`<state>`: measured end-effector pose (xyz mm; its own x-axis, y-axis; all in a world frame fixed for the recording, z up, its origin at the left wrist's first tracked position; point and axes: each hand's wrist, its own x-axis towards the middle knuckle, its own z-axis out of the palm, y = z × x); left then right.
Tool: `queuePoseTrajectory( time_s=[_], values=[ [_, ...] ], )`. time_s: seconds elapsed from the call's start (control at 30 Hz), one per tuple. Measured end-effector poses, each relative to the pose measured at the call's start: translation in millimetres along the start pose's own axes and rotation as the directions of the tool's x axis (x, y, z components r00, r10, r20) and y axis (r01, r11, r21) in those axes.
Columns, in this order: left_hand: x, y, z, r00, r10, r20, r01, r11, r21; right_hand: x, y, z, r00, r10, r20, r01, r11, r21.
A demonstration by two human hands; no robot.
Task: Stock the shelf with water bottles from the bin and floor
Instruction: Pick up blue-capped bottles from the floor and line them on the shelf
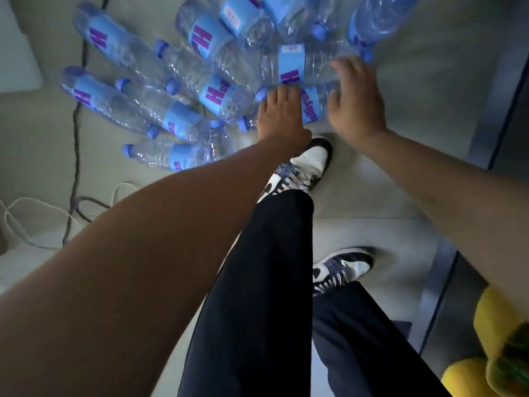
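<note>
Step in hand: pick-up from the floor (372,196); shelf and bin not in view.

Water bottles (186,67) lie on their sides in a loose, overlapping heap, caps pointing every way.

Left hand (282,110) and right hand (355,101) flank 1 near bottle (313,106) at the heap's near edge, just ahead of the front shoe (312,159). The right fingers (343,68) curve over onto the upper bottle (303,65).

Whether either hand has closed a grip: cannot tell, palms face away.

Judgement: grasp mid-body at the label, not the cap. Take 1 bottle per hand. Lift straight up, since overlapping neighbours may roll toward the cables (76,133).
</note>
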<state>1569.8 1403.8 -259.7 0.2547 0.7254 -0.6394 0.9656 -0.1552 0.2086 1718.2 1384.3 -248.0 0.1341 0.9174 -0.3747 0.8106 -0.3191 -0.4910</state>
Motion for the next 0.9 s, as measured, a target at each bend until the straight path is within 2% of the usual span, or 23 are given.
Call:
queuePoseTrajectory(
  time_s=[0.07, 0.17, 0.3, 0.4, 0.53, 0.67, 0.77, 0.9],
  values=[
    [8.8, -5.6, 5.3, 1.0, 0.022, -0.002, -0.022, 0.995, 0.101, 15.5, 0.4, 3.1, 1.0, -0.008, 0.005, 0.009, 0.997, -0.08],
    [13.3, -7.6, 9.4, 0.999, 0.052, -0.013, -0.048, 0.971, 0.233, 27.0, 3.7, 6.9, 0.995, 0.069, 0.07, -0.055, 0.98, -0.189],
    [7.6, -11.1, 6.6, 0.997, 0.069, 0.045, -0.079, 0.96, 0.27, 38.9, 2.3, 7.3, 0.98, 0.191, 0.063, -0.167, 0.949, -0.268],
    [-5.2, -17.1, 4.3, 0.989, 0.082, 0.123, -0.115, 0.95, 0.29, 34.8, 1.8, 7.5, 0.948, 0.263, 0.179, -0.208, 0.939, -0.275],
    [-17.6, -15.0, -7.1, 0.989, 0.058, 0.137, -0.091, 0.964, 0.25, 28.4, 1.5, 7.9, 0.894, 0.342, 0.289, -0.329, 0.94, -0.094],
    [-22.3, -7.5, -27.5, 0.986, 0.076, 0.15, -0.119, 0.944, 0.307, 29.3, -6.9, -6.2, 0.868, 0.334, 0.367, -0.318, 0.942, -0.106],
    [-26.5, -5.5, -47.7, 0.984, 0.075, 0.163, -0.124, 0.94, 0.319, 21.0, -19.0, -17.6, 0.808, 0.308, 0.501, -0.394, 0.916, 0.073],
    [-42.3, -3.3, -78.9, 0.981, 0.055, 0.186, -0.115, 0.938, 0.327, 3.2, -40.5, -48.4, 0.837, 0.286, 0.467, -0.391, 0.909, 0.143]
  ],
)
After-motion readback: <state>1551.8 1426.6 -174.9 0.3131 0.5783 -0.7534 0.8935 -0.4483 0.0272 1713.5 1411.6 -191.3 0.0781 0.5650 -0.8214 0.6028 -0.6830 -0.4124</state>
